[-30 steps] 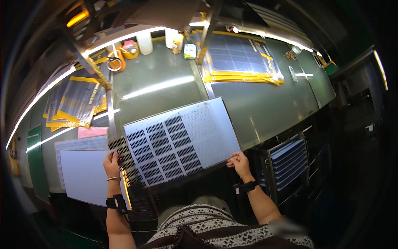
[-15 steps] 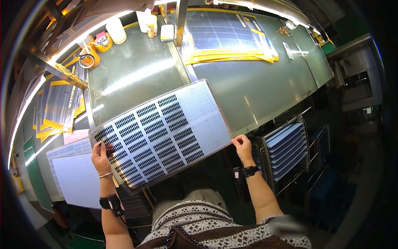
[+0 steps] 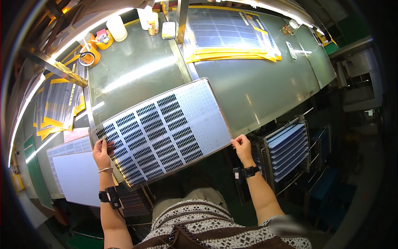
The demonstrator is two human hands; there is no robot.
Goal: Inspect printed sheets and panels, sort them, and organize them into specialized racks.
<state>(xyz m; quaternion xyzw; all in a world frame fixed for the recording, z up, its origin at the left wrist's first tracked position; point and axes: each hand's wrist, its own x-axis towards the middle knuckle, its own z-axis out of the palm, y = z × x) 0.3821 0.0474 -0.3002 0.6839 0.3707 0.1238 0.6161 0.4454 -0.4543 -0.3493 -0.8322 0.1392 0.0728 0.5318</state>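
The person is holding a large flat panel (image 3: 161,133) between both hands, over the near edge of the green tabletop (image 3: 265,91). The panel is pale and thin, printed with rows of small dark blocks across most of its face and a lighter dotted band toward its far right end. It is lying tilted, its left corner nearer the body and its right end reaching out over the tabletop.

The left hand (image 3: 101,152) is gripping the panel's near left corner, its grip closed on the edge with the thumb on top. The right hand (image 3: 242,146) is pinching the near right corner, its grip likewise closed on the edge. Each wrist is wearing a dark band.

To the left of the left hand, a white sheet (image 3: 78,176) is lying flat beside a stack of similar dotted panels. Just right of the right hand, a rack of blue trays (image 3: 288,149) is standing below the tabletop's edge. Farther back, another patterned panel on yellow sheets (image 3: 232,37) is resting on the tabletop, and rolls of yellow tape (image 3: 88,56) and white bottles (image 3: 117,28) are sitting near the far left corner.
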